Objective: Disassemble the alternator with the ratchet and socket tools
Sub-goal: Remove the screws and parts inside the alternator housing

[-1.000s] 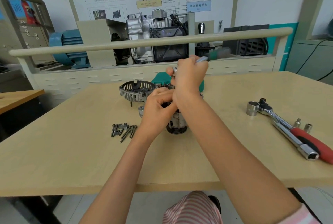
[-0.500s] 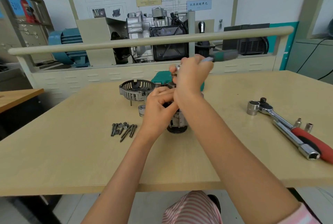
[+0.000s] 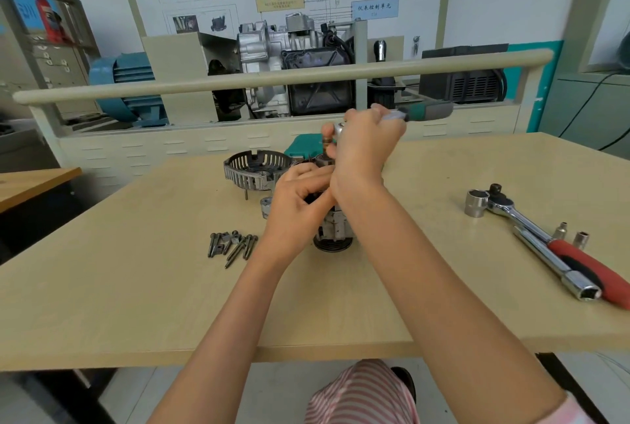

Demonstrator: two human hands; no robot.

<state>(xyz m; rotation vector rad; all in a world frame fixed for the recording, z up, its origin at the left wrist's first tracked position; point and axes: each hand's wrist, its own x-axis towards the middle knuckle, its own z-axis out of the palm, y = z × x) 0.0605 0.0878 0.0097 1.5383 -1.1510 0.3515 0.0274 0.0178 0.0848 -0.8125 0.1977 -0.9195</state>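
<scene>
Alternator (image 3: pixel 333 232) stands upright at the middle of the worktop (image 3: pixel 136 287), pulley end down, with its upper part hidden behind the hands. The left hand (image 3: pixel 300 200) curls around the housing and holds it steady. The right hand (image 3: pixel 366 142) grips the green-handled ratchet (image 3: pixel 424 112) near its head, and the socket (image 3: pixel 328 140) points down onto a fastener at the top of the unit; the fastener itself is not visible.

Step in hand, as judged: loosening a fastener on the upper end of the alternator. Disassembly appears well advanced. The slotted end cover (image 3: pixel 257 169) lies behind and left of the unit, a small bushing (image 3: pixel 266 207) sits just beside the left hand, and a cluster of removed bolts (image 3: pixel 231 246) lies to the left on the worktop.

The next move calls for a firm counter-hold with the left hand while the handle swings, keeping the socket square on the fastener so it does not slip off.

A red-handled ratchet (image 3: pixel 552 246) with a large socket (image 3: pixel 475 204), an extension bar (image 3: pixel 559 268) and two small sockets (image 3: pixel 571 234) lie well apart to the right, unused.
</scene>
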